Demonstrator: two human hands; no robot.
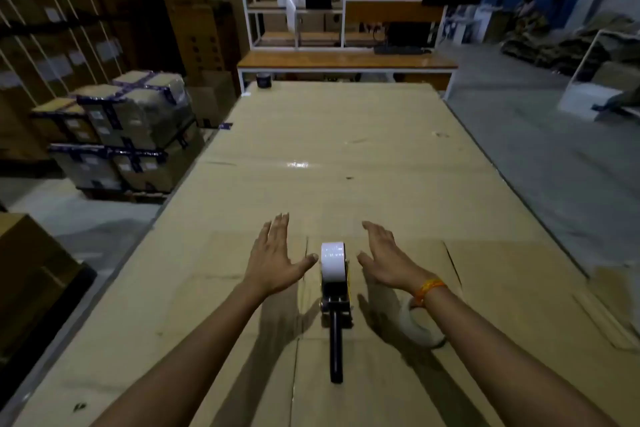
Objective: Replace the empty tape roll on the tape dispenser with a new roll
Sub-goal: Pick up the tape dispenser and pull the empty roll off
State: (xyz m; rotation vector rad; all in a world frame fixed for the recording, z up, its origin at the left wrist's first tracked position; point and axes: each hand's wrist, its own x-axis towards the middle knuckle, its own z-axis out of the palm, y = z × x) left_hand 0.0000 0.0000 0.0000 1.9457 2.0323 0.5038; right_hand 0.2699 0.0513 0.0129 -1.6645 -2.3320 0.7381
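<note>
A black hand-held tape dispenser (335, 315) lies on the cardboard-covered table (346, 156), its handle pointing toward me. A white roll (333, 262) sits on its far end. My left hand (277, 256) hovers just left of that roll, fingers spread, thumb close to the roll. My right hand (384, 258) hovers just right of it, also spread and holding nothing. A second, translucent tape roll (420, 328) lies on the table beneath my right wrist, partly hidden by the forearm.
A dark tape roll (265, 80) stands at the table's far left corner. Stacked taped cartons (121, 128) sit on the floor to the left. A white-framed workbench (346, 61) stands behind the table. Sacks (554, 45) pile up at the far right.
</note>
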